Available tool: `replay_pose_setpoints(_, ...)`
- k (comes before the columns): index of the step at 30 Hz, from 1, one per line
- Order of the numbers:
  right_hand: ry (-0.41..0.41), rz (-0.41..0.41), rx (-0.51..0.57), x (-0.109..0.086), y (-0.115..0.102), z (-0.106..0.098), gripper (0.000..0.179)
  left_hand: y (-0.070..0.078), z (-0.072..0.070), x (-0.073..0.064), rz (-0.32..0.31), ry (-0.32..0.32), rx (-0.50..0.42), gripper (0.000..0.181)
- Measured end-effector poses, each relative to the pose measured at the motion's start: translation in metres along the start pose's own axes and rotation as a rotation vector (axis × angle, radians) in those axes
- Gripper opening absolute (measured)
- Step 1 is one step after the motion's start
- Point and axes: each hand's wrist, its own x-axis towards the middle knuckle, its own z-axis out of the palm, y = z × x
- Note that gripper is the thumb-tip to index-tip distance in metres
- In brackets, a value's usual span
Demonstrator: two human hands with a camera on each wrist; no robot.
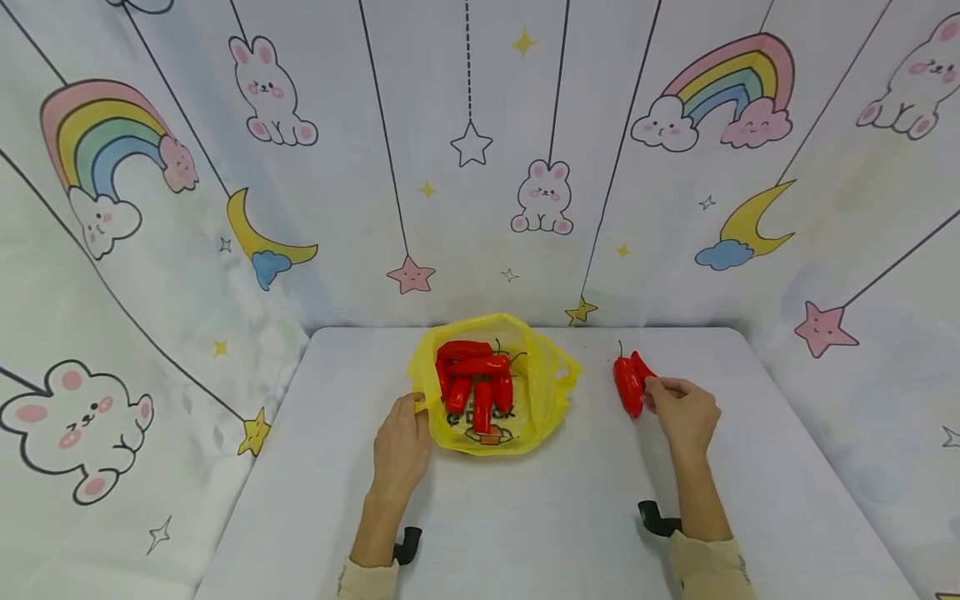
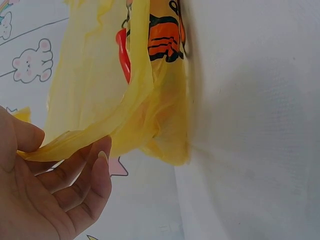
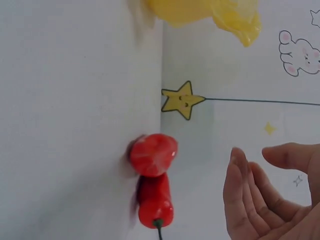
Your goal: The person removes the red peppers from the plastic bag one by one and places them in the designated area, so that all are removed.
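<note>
A yellow plastic bag (image 1: 540,396) stands on the table with its mouth wide, several red peppers (image 1: 482,365) inside it. My left hand (image 1: 403,442) is at the left side of the bag; its thumb and fingers pinch the thin rim (image 2: 95,137) in the left wrist view. To the right of the bag, two red peppers lie side by side: the left pepper (image 1: 627,385) has its stem pointing away, the right pepper (image 3: 156,200) its green stem toward me. My right hand (image 1: 684,412) is just over the right pepper, thumb and fingers apart with nothing between them.
The white table (image 1: 525,533) ends at the back against a cloth (image 1: 480,75) printed with rabbits, stars and rainbows. The cloth also hangs along both sides. Black mounts (image 1: 660,520) stick out from both wrists.
</note>
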Motion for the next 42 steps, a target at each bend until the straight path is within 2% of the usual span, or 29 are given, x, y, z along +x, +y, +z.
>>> replay_pose_setpoints(16, -0.050, 0.006, 0.007, -0.013, -0.034, 0.004, 0.048, 0.000, -0.001, 0.001, -0.005, -0.009, 0.003, 0.030)
replay_pose_setpoints(20, -0.100, 0.015, 0.042, -0.018, -0.040, 0.008, 0.047, 0.000, -0.001, 0.001, -0.007, -0.013, 0.001, 0.029)
replay_pose_setpoints(27, -0.189, 0.038, 0.184, -0.026, -0.051, 0.018, 0.043, 0.000, 0.000, 0.001, 0.016, 0.001, -0.003, 0.027)
replay_pose_setpoints(32, -0.259, 0.045, 0.272, -0.033, -0.059, 0.027, 0.043, 0.000, 0.000, 0.000, 0.010, -0.004, -0.008, 0.028)
replay_pose_setpoints(37, -0.313, 0.054, 0.282, -0.038, -0.066, 0.036, 0.039, 0.000, 0.001, -0.001, 0.005, -0.006, -0.013, 0.029)
replay_pose_setpoints(42, -0.341, 0.046, 0.228, -0.043, -0.068, 0.044, 0.036, 0.000, 0.001, -0.001, -0.007, -0.007, -0.018, 0.030)
